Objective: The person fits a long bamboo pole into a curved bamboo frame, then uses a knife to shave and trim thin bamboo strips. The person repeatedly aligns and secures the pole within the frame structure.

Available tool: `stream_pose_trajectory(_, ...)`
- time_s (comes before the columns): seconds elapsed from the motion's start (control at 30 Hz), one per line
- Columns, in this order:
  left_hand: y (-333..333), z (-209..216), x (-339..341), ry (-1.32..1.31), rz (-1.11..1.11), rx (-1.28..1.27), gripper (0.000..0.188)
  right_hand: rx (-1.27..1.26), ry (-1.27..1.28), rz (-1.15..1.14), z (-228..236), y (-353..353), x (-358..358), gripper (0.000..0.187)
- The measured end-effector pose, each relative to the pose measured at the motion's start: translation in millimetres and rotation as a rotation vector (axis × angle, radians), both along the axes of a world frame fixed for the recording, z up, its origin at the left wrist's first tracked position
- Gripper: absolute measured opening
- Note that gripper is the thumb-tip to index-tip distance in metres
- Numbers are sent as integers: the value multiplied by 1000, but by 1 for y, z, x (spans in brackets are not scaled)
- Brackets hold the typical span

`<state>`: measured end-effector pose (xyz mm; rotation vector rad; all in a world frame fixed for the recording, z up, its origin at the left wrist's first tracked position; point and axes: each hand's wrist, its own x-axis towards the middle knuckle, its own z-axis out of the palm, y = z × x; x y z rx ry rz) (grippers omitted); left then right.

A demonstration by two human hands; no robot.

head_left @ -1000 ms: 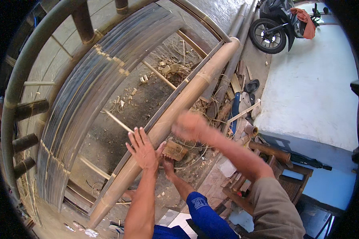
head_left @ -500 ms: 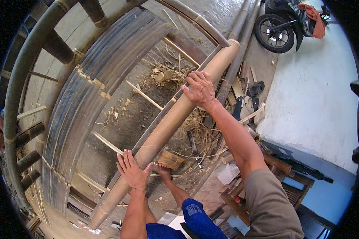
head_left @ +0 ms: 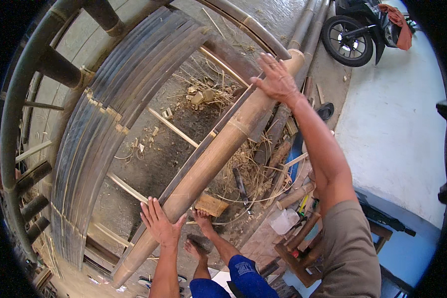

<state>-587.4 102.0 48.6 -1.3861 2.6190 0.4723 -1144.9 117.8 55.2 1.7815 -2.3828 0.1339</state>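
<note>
Concrete floor (head_left: pixel 268 25) lies beneath the work, strewn with shavings and offcuts. At far left, a dark curved bamboo rail (head_left: pixel 9 124) with short stub pieces bounds the structure. Next to it, a band of long dark strips (head_left: pixel 92 149) runs side by side from near to far, crossed by pale bindings. Pale slats (head_left: pixel 174 127) span between this band and a thick tan bamboo pole (head_left: pixel 216 151), which lies diagonally from near left to far right, a narrow dark strip along its left side.

Left hand (head_left: pixel 160 223) rests palm down on the near part of the pole, fingers spread wide and thumb set apart; its grip is not closed around anything. Right of it, a bare foot (head_left: pixel 203 223) stands beside a wooden block (head_left: pixel 211 204). A dark-handled tool (head_left: pixel 241 184) lies on the floor beyond. Right hand (head_left: pixel 278 82) lies on the pole near its far end, fingers extended and spread, likewise not clenched.

Further right, near side: a translucent plastic container (head_left: pixel 284 221) beside wooden furniture (head_left: pixel 295 263). Far side: a dark sandal (head_left: pixel 325 111), then a motorbike (head_left: pixel 350 39) carrying an orange cloth (head_left: pixel 400 27), with a white surface (head_left: pixel 392 124) nearer than both
</note>
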Motion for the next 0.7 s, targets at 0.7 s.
stream_pose_trajectory(0.7, 0, -2, 2, -43, -29, 26, 127, -173, -183, 7, -17, 9, -38, 36)
